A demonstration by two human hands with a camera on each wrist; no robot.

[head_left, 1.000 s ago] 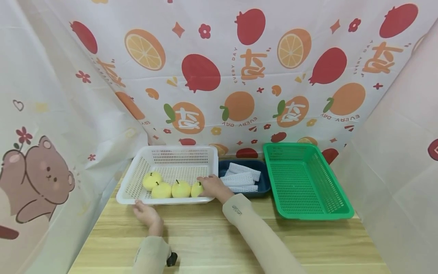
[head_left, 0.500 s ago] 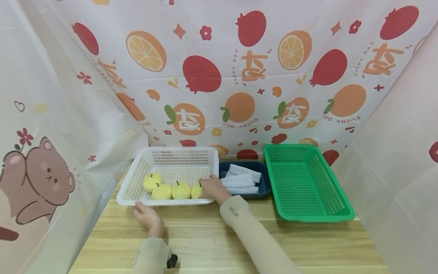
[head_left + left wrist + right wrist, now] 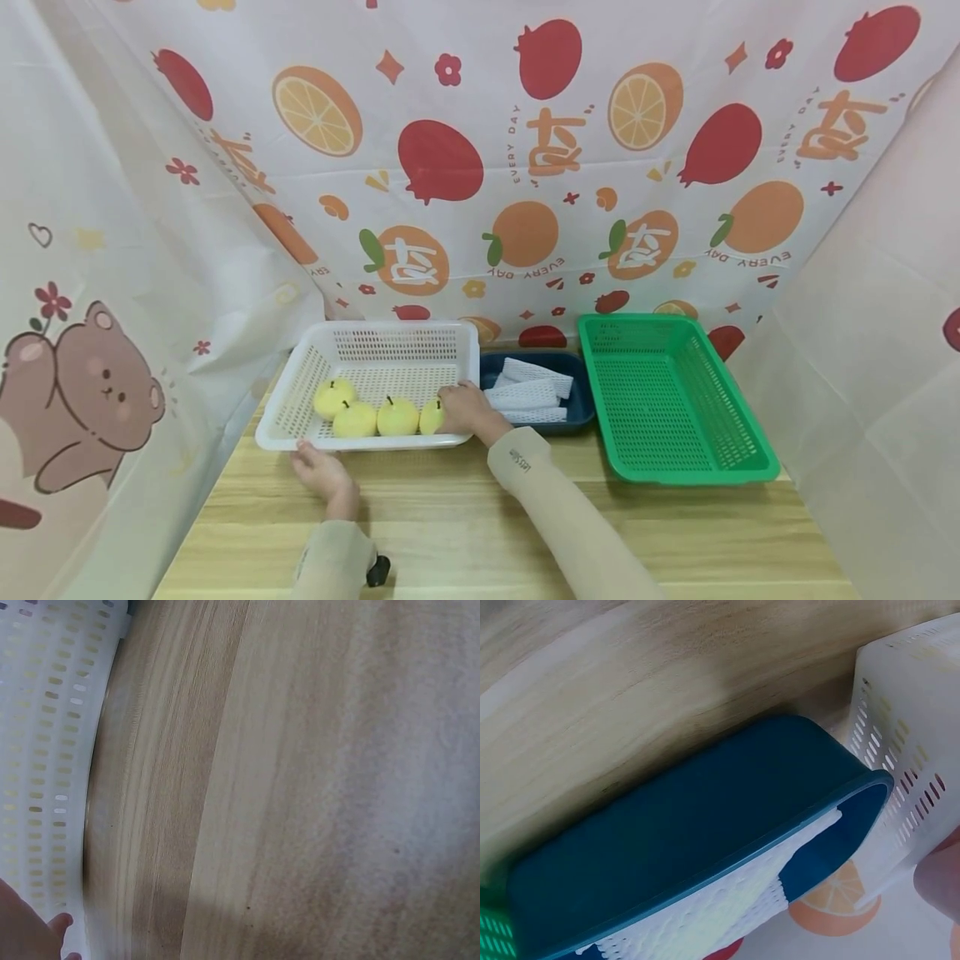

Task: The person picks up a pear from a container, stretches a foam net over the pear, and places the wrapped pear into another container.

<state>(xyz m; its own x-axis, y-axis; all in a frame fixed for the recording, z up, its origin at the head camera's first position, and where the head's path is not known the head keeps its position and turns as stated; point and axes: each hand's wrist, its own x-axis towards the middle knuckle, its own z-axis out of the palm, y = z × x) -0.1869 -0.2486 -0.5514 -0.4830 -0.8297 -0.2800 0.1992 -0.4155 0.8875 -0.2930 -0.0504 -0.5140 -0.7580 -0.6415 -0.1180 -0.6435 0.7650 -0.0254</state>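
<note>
A white plastic basket (image 3: pixel 465 342) holds several yellow pears (image 3: pixel 397 415) along its front side. My right hand (image 3: pixel 467 410) reaches over the basket's front right corner and grips the rightmost pear (image 3: pixel 431 417), partly covering it. My left hand (image 3: pixel 324 473) holds the front rim near the left corner, a digit on top and the other fingers mostly hidden below the rim. In the left wrist view, fingertips (image 3: pixel 60 924) show against the slotted wall. The right wrist view catches only a bit of the right hand (image 3: pixel 941 881) at its edge.
Right of the white basket, a dark blue tray (image 3: pixel 577 408) contains several white foam net sleeves (image 3: pixel 528 393). Further right stands a green slotted basket (image 3: pixel 667 408). All rest on a wooden table (image 3: pixel 465 517), with a fruit-print curtain (image 3: pixel 480 100) behind.
</note>
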